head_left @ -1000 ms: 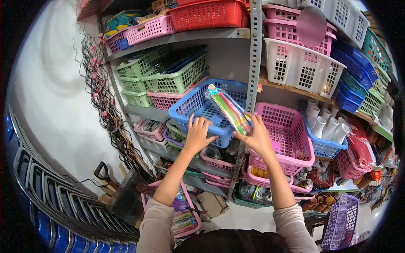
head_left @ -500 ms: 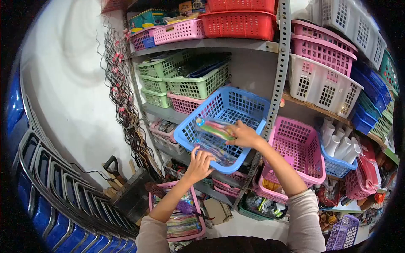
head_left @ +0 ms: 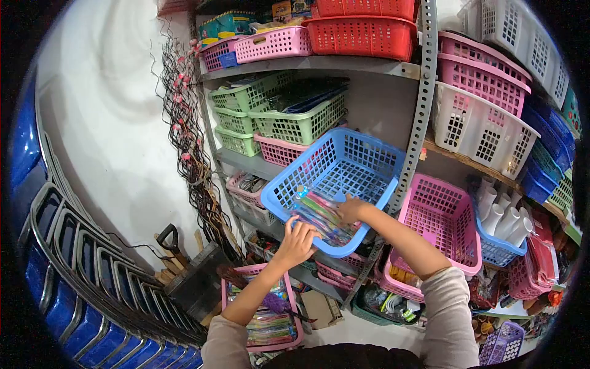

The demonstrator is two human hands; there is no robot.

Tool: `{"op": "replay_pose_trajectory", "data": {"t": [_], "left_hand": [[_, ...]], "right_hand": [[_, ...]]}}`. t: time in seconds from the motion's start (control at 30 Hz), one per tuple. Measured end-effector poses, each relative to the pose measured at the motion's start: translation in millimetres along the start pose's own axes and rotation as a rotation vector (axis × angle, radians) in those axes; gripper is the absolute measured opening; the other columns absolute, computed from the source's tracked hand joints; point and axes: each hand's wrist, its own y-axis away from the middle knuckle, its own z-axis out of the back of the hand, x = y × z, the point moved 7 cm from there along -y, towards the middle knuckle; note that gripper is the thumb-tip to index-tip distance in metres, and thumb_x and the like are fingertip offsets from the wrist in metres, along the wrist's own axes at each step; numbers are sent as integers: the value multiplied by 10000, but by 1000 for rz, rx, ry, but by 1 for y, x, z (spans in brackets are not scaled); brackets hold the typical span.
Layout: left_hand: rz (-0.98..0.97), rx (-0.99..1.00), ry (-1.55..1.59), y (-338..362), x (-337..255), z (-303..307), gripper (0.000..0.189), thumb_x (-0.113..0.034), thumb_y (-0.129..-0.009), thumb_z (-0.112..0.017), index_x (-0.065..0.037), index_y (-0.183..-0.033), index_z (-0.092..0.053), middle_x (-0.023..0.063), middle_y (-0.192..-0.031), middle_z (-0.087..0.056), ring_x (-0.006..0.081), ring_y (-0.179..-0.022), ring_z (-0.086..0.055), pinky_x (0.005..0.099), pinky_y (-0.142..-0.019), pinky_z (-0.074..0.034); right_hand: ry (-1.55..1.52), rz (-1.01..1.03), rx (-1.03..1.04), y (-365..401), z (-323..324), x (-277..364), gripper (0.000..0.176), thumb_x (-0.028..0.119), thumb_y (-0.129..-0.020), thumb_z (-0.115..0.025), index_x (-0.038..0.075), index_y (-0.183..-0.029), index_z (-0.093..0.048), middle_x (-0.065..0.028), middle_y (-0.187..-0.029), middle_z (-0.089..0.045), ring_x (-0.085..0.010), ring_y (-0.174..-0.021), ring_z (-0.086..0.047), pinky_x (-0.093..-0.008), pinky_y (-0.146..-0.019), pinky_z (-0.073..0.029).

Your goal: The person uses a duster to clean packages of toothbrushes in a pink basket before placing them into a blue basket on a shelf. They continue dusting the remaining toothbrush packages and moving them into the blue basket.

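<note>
A blue lattice basket [head_left: 344,247] is tilted in front of the shelves. Several clear plastic packets with long, colourful contents [head_left: 319,215] lie together at its near end; I cannot make out their exact kind. My right hand [head_left: 353,210] reaches over the right side into the basket, its fingers closed at the edge of the top packet, fingertips partly hidden. At the near left rim, my left hand [head_left: 298,242] has its fingers curled over the basket's edge. Below my left forearm is a pink basket [head_left: 297,317] with similar packets and a purple fluffy item [head_left: 276,302].
A perforated metal post [head_left: 424,92] stands right behind the blue basket. Green baskets [head_left: 301,126] fill the shelf behind it. To the right sits a pink basket [head_left: 439,212] beside white cylinders [head_left: 507,218]. Stacked blue chairs [head_left: 80,295] line the left.
My right hand has lowered the packet it held onto the others in the blue basket. My left hand stays at the rim. The whole view has shifted slightly.
</note>
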Motion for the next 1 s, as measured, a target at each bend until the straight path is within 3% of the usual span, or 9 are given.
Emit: {"op": "replay_pose_trajectory", "data": {"t": [0.13,0.23,0.27,0.3,0.37,0.47,0.7,0.9,1.0], "left_hand": [[-19,-32,-4,-6,2,2,431,-143,-558,-736,-72,-922,-517,73,-934,-469,251,-931,-474,524,-961,-280],[-37,-34,-35,-18,5,5,431,-151,-554,-719,-68,-922,-513,78,-946,-476,251,-938,-476,508,-940,-290],[-7,-13,-45,-25,7,8,379,-119,-581,-684,-74,-923,-528,62,-922,-471,228,-928,-473,469,-919,-313],[-11,-12,-40,-31,9,9,379,-119,-581,-684,-74,-923,-528,62,-922,-471,228,-928,-473,469,-919,-313],[-19,6,-49,-45,11,8,371,-116,-589,-658,-69,-933,-525,69,-927,-472,237,-931,-474,455,-919,-307],[-21,23,-53,-64,14,-7,426,-132,-580,-685,-68,-961,-503,83,-962,-468,253,-971,-466,452,-916,-301],[-20,11,-19,-116,13,-44,494,-163,-594,-748,-68,-1003,-486,83,-979,-466,258,-997,-460,454,-927,-289],[9,-65,-35,-144,10,-63,430,-183,-641,-732,-67,-993,-513,77,-963,-479,261,-968,-469,487,-972,-273],[43,-27,5,-148,11,-74,473,-162,-662,-711,-60,-1068,-493,102,-1104,-466,281,-1148,-397,542,-1046,-170]], "right_hand": [[-104,108,-285,40,28,15,557,444,-779,-609,43,-1159,-538,-257,-1228,-455,-424,-1044,-522,-491,-860,-442],[-280,233,-580,113,60,58,417,406,-885,-459,24,-916,-624,-202,-874,-616,-373,-804,-610,-446,-714,-495],[-255,292,-562,127,56,66,455,427,-887,-450,2,-916,-609,-218,-885,-617,-378,-814,-609,-448,-706,-496],[-266,252,-468,139,50,71,462,428,-873,-476,-12,-972,-579,-213,-934,-618,-366,-855,-605,-450,-791,-476],[49,328,-886,165,46,76,376,360,-881,-491,24,-1042,-544,-171,-1004,-597,-353,-1022,-544,-455,-923,-397],[66,204,-852,152,39,50,327,267,-860,-526,36,-1091,-515,-168,-1065,-583,-330,-1066,-521,-461,-973,-351],[-44,47,-953,126,40,-12,274,151,-841,-505,23,-1083,-525,-174,-1054,-571,-322,-1038,-526,-472,-977,-346],[-43,-104,-931,110,37,-46,385,112,-826,-499,2,-1195,-490,-174,-1097,-553,-370,-1188,-433,-469,-1001,-324],[9,-199,-979,111,35,-48,522,93,-815,-475,-6,-1316,-366,-209,-1207,-475,-406,-1222,-377,-488,-1005,-306]]}}
